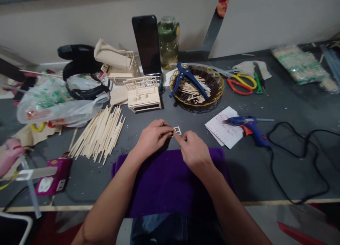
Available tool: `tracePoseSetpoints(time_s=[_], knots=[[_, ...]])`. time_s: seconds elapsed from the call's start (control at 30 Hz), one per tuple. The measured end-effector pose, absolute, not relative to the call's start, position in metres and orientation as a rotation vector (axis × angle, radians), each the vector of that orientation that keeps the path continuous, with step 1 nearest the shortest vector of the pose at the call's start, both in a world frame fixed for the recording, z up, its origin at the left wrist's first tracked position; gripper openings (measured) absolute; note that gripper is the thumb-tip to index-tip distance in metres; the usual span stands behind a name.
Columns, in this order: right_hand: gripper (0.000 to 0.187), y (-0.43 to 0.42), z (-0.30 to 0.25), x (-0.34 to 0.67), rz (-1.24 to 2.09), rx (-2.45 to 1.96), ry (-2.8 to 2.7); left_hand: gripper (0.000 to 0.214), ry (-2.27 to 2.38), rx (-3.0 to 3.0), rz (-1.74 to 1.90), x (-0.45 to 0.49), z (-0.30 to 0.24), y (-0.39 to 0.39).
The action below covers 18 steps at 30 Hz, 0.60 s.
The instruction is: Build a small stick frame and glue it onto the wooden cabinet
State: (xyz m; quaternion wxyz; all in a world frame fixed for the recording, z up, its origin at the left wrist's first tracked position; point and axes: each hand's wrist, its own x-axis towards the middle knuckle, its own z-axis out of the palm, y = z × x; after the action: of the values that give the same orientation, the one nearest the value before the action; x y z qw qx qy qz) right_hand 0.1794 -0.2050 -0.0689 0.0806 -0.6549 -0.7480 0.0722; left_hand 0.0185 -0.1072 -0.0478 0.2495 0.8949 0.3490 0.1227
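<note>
Between my hands, just beyond a folded purple cloth (170, 181), is a small rectangular wooden stick frame (177, 131). My left hand (156, 135) pinches the frame's left side, and its fingers hide part of it. My right hand (195, 149) touches the near edge with an extended index finger, the other fingers curled in; whether it also grips the frame cannot be made out. Left of my left hand lies a loose pile of thin wooden sticks (99, 133). A miniature wooden bench (145, 96) made of sticks stands behind my hands.
Right of my hands, a blue glue gun (249, 126) rests on white paper (225, 131), its black cord (273, 174) looping rightward. Behind are a wicker basket (223, 84) with a blue cutter (190, 78), scissors (241, 87), a phone (147, 43) and a bottle (169, 46). A plastic bag (63, 112) lies left.
</note>
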Motion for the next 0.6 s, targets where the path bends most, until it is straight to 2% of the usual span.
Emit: tracePoseSetpoints(time_s=[0.4,0.6], knots=[[0.043,-0.2056,-0.0709,0.1807,0.223,-1.945,-2.224,0.032,0.867,2.332,0.378,0.0100,-0.0454,-0.1013],[0.042,-0.2060,-0.0735,0.1811,0.215,-1.934,-2.218,0.031,0.841,2.414,0.360,0.0087,-0.0474,-0.1017]])
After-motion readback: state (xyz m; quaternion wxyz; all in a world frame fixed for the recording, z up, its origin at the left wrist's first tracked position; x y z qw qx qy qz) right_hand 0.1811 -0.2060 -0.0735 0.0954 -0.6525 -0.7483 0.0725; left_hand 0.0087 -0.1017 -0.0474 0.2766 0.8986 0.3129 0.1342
